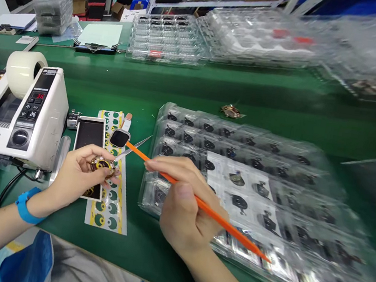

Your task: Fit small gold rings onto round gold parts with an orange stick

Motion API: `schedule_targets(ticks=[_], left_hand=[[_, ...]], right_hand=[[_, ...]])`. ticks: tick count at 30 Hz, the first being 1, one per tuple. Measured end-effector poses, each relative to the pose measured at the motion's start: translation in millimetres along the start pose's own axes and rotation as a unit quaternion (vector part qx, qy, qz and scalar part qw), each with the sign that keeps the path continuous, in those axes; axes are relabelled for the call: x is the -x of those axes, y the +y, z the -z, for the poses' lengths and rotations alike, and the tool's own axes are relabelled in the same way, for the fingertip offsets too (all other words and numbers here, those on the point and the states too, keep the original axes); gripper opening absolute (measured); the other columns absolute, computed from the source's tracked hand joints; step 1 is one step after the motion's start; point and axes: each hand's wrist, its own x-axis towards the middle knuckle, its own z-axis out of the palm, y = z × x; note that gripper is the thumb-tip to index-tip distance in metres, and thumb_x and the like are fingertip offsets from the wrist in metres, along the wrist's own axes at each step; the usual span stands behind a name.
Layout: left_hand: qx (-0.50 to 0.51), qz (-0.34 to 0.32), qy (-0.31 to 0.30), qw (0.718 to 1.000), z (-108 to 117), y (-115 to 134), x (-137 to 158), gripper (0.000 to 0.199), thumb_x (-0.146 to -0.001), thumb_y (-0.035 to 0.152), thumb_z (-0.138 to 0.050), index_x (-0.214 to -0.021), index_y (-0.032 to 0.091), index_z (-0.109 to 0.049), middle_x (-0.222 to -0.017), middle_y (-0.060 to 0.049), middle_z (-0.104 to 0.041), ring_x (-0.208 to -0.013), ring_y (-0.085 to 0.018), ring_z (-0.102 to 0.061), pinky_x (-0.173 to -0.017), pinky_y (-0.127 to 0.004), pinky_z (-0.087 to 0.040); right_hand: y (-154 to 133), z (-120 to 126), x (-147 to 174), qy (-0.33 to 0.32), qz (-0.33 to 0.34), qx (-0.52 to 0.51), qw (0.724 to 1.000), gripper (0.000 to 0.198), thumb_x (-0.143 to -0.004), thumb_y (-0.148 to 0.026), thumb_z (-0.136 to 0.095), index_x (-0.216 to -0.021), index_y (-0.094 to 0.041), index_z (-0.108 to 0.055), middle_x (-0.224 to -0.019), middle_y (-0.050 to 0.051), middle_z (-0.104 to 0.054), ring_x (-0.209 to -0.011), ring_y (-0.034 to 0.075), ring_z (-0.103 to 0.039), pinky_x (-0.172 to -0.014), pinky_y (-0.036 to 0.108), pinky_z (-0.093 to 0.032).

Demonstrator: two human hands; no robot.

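Pinching a round, gold-toned part (103, 164) between thumb and fingers of the left hand (75, 171), over the edge of a white-framed tray (89, 133), in the head view; gripping an orange stick (217, 218) firmly with the right hand (192, 207), slanting lengthwise from near the left grip to a tapered tip beyond the right. Readable left of both: red "36" on a white tape dispenser (49, 120).

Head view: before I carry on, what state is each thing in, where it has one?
Left hand: pinching the round part.
Right hand: gripping the orange stick.
Tape dispenser: powered, display lit red.
Tape roll: mounted on the dispenser.
Sticker sheet: lying flat.
Clear trays by the right hand: stacked, loaded with dark parts.
Clipboard: lying flat, paper clipped in.
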Motion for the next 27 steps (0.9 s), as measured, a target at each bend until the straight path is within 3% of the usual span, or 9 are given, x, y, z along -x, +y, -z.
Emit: schedule_targets(ticks=[3, 6, 9, 12, 16, 19, 23, 27], left_hand=[[-0.040, -0.014, 0.008, 0.999, -1, -1, 2, 0.014, -0.067, 0.011, -0.072, -0.076, 0.015, -0.062, -0.069, 0.000, -0.067, -0.055, -0.015, -0.069, -0.041, -0.015, -0.049], [-0.063, -0.026, 0.023, 0.997, 0, -2, 2, 0.010, -0.071, 0.014, -0.070, -0.077, 0.016, -0.063, -0.066, 0.000, -0.067, -0.054, -0.014, -0.068, -0.039, -0.015, -0.049], [-0.064, -0.050, 0.027, 0.996, 0, -4, 2, 0.008, -0.077, 0.017, -0.067, -0.084, 0.015, -0.065, -0.070, -0.002, -0.070, -0.055, -0.013, -0.067, -0.050, -0.020, -0.057], [-0.074, -0.082, 0.013, 0.994, -1, -8, 4, 0.017, -0.081, 0.015, -0.064, -0.098, 0.016, -0.066, -0.085, -0.004, -0.073, -0.069, -0.014, -0.070, -0.068, -0.022, -0.059], [-0.126, -0.114, -0.032, 0.985, 0, -16, 10, 0.030, -0.089, 0.013, -0.053, -0.116, 0.020, -0.062, -0.101, -0.006, -0.072, -0.098, -0.018, -0.068, -0.082, -0.024, -0.056], [-0.193, -0.125, -0.055, 0.972, 4, -20, 14, 0.037, -0.092, 0.013, -0.048, -0.127, 0.022, -0.057, -0.101, -0.007, -0.070, -0.117, -0.024, -0.059, -0.093, -0.033, -0.053], [-0.259, -0.129, -0.076, 0.954, 7, -22, 15, 0.042, -0.093, 0.014, -0.046, -0.133, 0.022, -0.053, -0.105, -0.009, -0.069, -0.116, -0.028, -0.059, -0.095, -0.040, -0.053], [-0.274, -0.144, -0.051, 0.949, 8, -21, 10, 0.039, -0.094, 0.015, -0.044, -0.130, 0.022, -0.055, -0.116, -0.009, -0.067, -0.113, -0.026, -0.061, -0.094, -0.039, -0.054]], right_hand=[[-2, -2, 1, -0.004, 0.001, 0.027, 1.000, 0.031, -0.100, -0.023, -0.037, -0.087, -0.021, -0.065, -0.087, 0.005, -0.062, -0.082, 0.021, -0.060, -0.068, 0.035, -0.049], [-8, -5, 1, -0.055, 0.042, 0.068, 0.995, 0.027, -0.101, -0.019, -0.037, -0.084, -0.019, -0.057, -0.074, 0.003, -0.058, -0.068, 0.015, -0.057, -0.059, 0.027, -0.046], [-11, -12, 3, -0.105, 0.101, 0.153, 0.977, 0.014, -0.098, -0.013, -0.047, -0.090, -0.016, -0.058, -0.065, 0.001, -0.057, -0.054, 0.011, -0.052, -0.047, 0.022, -0.039], [-10, -18, 7, -0.103, 0.118, 0.215, 0.964, 0.005, -0.092, -0.009, -0.057, -0.093, -0.014, -0.060, -0.070, 0.004, -0.063, -0.058, 0.012, -0.058, -0.050, 0.022, -0.042], [-6, -22, 8, -0.091, 0.075, 0.230, 0.966, 0.006, -0.091, -0.009, -0.058, -0.089, -0.014, -0.060, -0.072, 0.005, -0.066, -0.062, 0.014, -0.062, -0.055, 0.023, -0.045], [-6, -22, 7, -0.094, 0.028, 0.220, 0.971, 0.008, -0.091, -0.011, -0.057, -0.086, -0.015, -0.061, -0.072, 0.004, -0.065, -0.060, 0.012, -0.060, -0.052, 0.022, -0.044], [-5, -22, 4, -0.106, -0.031, 0.169, 0.979, 0.012, -0.088, -0.010, -0.055, -0.080, -0.018, -0.057, -0.069, 0.000, -0.059, -0.058, 0.011, -0.055, -0.049, 0.020, -0.041], [-9, -16, 0, -0.127, -0.049, 0.068, 0.988, 0.016, -0.084, -0.007, -0.055, -0.075, -0.020, -0.052, -0.066, -0.004, -0.053, -0.056, 0.009, -0.050, -0.049, 0.019, -0.038]])
